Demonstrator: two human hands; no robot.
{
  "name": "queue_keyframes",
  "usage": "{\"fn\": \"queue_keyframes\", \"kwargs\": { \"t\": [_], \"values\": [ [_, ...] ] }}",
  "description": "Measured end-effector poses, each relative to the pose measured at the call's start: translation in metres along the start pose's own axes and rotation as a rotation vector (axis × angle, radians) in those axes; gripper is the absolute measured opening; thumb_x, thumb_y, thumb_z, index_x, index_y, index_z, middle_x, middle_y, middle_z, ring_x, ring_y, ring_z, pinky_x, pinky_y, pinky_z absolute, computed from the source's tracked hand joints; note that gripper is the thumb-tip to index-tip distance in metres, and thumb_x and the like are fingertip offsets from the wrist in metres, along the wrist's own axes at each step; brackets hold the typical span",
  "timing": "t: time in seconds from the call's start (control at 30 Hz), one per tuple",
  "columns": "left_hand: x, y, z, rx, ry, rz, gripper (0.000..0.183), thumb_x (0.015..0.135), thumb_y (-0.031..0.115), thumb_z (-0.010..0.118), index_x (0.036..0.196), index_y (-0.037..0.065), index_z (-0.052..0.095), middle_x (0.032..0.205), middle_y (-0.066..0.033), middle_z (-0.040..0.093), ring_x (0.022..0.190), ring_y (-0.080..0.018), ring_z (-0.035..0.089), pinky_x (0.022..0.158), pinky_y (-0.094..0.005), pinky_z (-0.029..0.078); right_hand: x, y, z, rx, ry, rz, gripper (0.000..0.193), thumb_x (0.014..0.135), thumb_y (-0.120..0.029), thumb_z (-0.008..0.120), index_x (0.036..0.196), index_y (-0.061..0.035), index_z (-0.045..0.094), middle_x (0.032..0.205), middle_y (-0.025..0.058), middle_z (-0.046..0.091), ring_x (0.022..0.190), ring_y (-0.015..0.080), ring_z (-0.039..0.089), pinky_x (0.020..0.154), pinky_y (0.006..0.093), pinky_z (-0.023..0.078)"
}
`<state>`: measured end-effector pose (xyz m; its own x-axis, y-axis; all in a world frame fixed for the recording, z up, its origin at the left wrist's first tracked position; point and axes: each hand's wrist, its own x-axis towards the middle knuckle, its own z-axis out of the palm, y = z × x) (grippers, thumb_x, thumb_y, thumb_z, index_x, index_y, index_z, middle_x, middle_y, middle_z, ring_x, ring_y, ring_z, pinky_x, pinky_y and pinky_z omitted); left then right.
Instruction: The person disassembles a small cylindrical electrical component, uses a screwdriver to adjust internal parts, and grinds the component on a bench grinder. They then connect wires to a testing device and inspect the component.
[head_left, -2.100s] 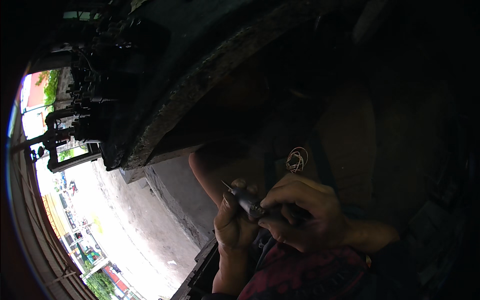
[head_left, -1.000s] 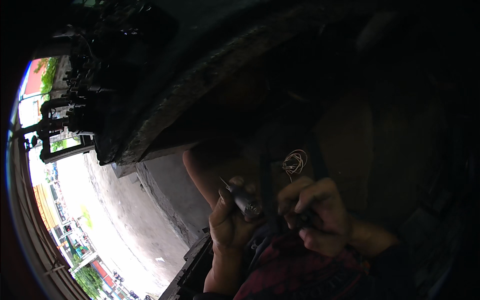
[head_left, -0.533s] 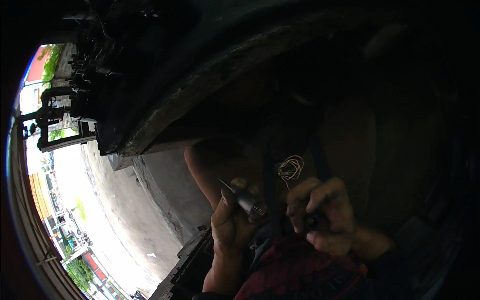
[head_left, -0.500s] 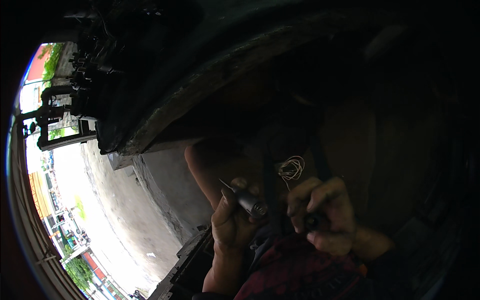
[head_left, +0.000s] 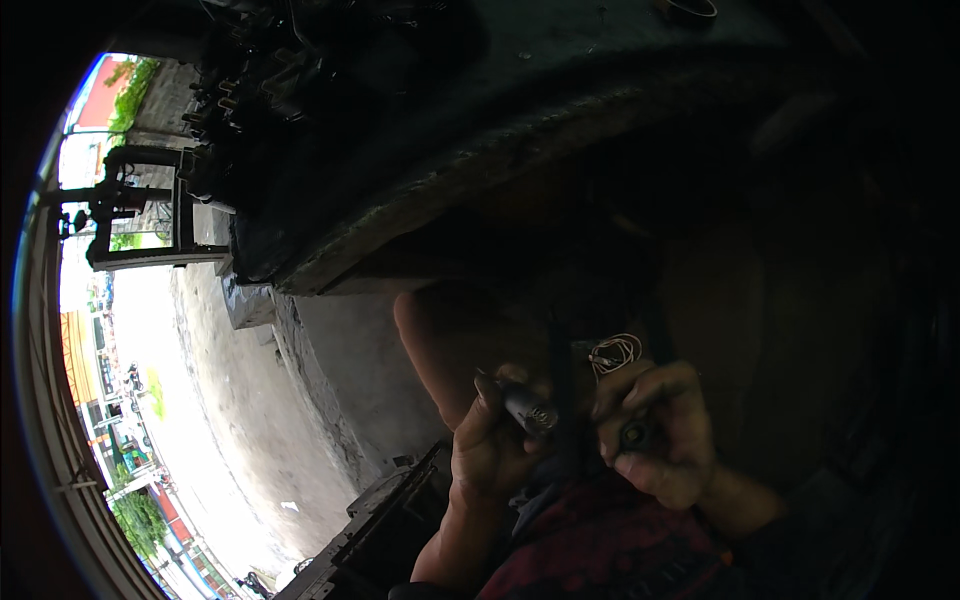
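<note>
My left hand (head_left: 488,455) is closed around a short grey cylindrical metal part (head_left: 526,407) with a ridged end, held close to my chest. My right hand (head_left: 665,440) is a few centimetres to its right, fingers curled around a small dark round piece (head_left: 636,434). A small coil of thin pale wire (head_left: 614,351) sits just above my right hand. The scene is very dark, so fine details of both parts are hard to make out.
A thick, worn dark workbench edge (head_left: 480,180) arcs overhead with dark machinery (head_left: 270,70) on its left end. A concrete wall (head_left: 350,360) and a sunlit street (head_left: 170,400) lie to the left. A dark metal frame (head_left: 370,520) sits below my left hand.
My right hand let go of the grey part it shared with the left hand and moved right, now holding a small dark piece of its own. The left hand stays in place.
</note>
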<state>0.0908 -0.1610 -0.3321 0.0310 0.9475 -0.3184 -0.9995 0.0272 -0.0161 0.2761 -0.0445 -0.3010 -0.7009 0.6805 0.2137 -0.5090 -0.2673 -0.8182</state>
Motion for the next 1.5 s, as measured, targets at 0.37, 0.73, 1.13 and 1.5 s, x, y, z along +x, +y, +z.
{"fn": "queue_keyframes", "kwargs": {
  "t": [0.37,0.73,1.13,1.5],
  "values": [
    [0.002,-0.009,0.020,0.048,0.097,0.029,0.041,0.106,0.045,0.049,0.120,0.007,0.057,0.107,-0.0115,0.062,0.087,-0.0175,0.064,0.059,-0.0244,0.051,0.000,-0.010,0.007,-0.230,0.117,0.142,0.033,0.087,0.004,0.063,0.119,0.0005,0.058,0.095,0.0046,0.063,0.079,0.0051,0.057,0.064,0.0221,0.044],
    [0.005,-0.016,0.029,0.178,0.069,0.077,0.037,0.106,0.041,0.053,0.120,0.007,0.059,0.103,-0.0096,0.063,0.079,-0.0168,0.061,0.063,-0.0262,0.049,0.011,-0.012,0.018,-0.324,0.112,0.014,0.036,0.084,0.000,0.076,0.118,-0.0001,0.062,0.089,0.0032,0.066,0.065,0.0010,0.055,0.054,0.0189,0.039],
    [0.002,-0.016,0.029,0.298,0.104,0.198,0.032,0.101,0.026,0.064,0.121,0.003,0.053,0.114,-0.0167,0.065,0.083,-0.0161,0.070,0.062,-0.0262,0.061,0.006,-0.010,0.018,-0.330,0.177,0.022,0.034,0.083,0.001,0.078,0.114,0.0004,0.063,0.086,0.0016,0.063,0.064,0.0006,0.052,0.054,0.0187,0.038],
    [0.003,-0.013,0.038,0.445,0.125,0.264,0.033,0.097,0.021,0.070,0.118,0.004,0.051,0.112,-0.0173,0.065,0.082,-0.0161,0.069,0.065,-0.0287,0.062,0.009,-0.011,0.015,-0.373,0.189,-0.007,0.027,0.085,0.001,0.075,0.109,0.0017,0.062,0.088,0.0034,0.063,0.065,0.0025,0.054,0.056,0.0207,0.041]
  ]
}}
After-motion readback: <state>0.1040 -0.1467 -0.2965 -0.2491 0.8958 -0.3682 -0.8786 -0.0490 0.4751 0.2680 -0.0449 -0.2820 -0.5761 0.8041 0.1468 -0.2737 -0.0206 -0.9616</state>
